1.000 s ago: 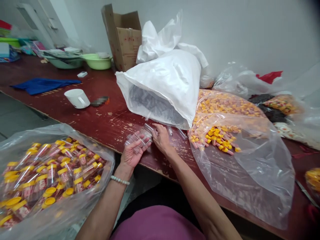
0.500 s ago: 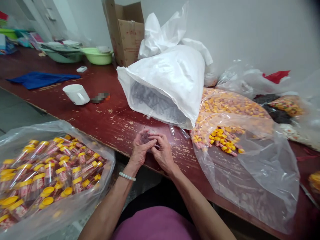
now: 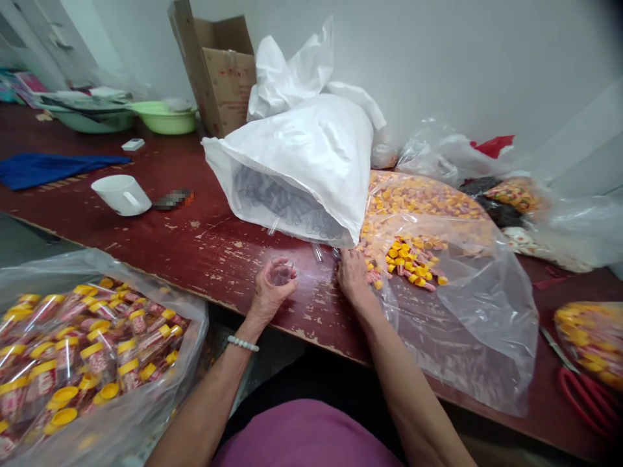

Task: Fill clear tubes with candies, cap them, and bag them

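Observation:
My left hand (image 3: pixel 272 290) is curled around clear plastic tubes (image 3: pixel 282 275) above the red table; how many it holds I cannot tell. My right hand (image 3: pixel 354 279) reaches to the near right corner of a white woven sack (image 3: pixel 311 143), its fingers closed on a clear tube (image 3: pixel 336 253) there. Another loose tube (image 3: pixel 318 253) lies just left of it. Many more clear tubes (image 3: pixel 292 211) fill the sack's open mouth. Right of my right hand, small yellow caps with pink-and-white pieces (image 3: pixel 406 256) spill from a clear plastic bag (image 3: pixel 467 350).
At lower left a big clear bag (image 3: pixel 195 324) holds tubes with yellow caps. A white mug (image 3: pixel 121 194), blue cloth (image 3: pixel 53 168), green basin (image 3: pixel 165 120) and cardboard box (image 3: pixel 226 91) stand along the worn red table (image 3: pixel 195 250). Red-handled scissors (image 3: pixel 581 395) lie far right.
My hands were together around the clear tubes; they have parted. The right hand has moved right and forward to the loose tube by the sack, and the view has turned right.

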Demonstrator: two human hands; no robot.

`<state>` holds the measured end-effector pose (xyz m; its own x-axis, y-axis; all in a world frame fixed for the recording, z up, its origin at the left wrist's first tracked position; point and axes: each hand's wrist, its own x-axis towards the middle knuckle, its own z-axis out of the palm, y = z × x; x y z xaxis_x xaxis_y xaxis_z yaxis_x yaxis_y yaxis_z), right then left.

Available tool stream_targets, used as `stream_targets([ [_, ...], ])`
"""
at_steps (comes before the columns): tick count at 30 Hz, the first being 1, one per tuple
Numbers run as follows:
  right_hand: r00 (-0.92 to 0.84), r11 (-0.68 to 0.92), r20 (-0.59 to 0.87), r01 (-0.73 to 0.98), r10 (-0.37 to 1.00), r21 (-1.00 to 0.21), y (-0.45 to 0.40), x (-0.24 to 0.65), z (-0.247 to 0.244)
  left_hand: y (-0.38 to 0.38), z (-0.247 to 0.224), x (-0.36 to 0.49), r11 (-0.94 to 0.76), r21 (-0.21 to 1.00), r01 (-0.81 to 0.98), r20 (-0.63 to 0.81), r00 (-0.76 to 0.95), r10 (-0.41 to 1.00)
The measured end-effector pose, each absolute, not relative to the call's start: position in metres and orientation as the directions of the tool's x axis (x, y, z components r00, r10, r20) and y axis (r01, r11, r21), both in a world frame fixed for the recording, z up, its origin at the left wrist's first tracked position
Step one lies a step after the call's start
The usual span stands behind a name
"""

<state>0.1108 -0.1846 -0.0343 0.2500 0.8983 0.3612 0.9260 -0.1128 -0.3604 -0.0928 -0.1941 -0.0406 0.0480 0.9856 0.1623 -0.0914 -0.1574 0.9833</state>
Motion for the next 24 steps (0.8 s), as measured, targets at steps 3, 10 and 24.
stream_targets([
  [3,0.316,-0.07,0.372,0.836,0.873,-0.545,-0.196,0.106,-0.037,-0.197,-0.04,-0.089,-0.079,0.979,-0.19,0.093,0.068,0.993],
  [10,0.228,0.172,0.18,0.054,0.957,-0.984,-0.25,0.059,-0.032,-0.213,-0.036,-0.077,-0.025,0.961,-0.274,0.095,0.245,0.965],
  [24,0.208,0.31,0.528,0.615,0.823,-0.725,-0.29,0.091,-0.012,-0.218,-0.037,-0.062,-0.193,0.981,-0.028,0.193,0.263,0.945],
])
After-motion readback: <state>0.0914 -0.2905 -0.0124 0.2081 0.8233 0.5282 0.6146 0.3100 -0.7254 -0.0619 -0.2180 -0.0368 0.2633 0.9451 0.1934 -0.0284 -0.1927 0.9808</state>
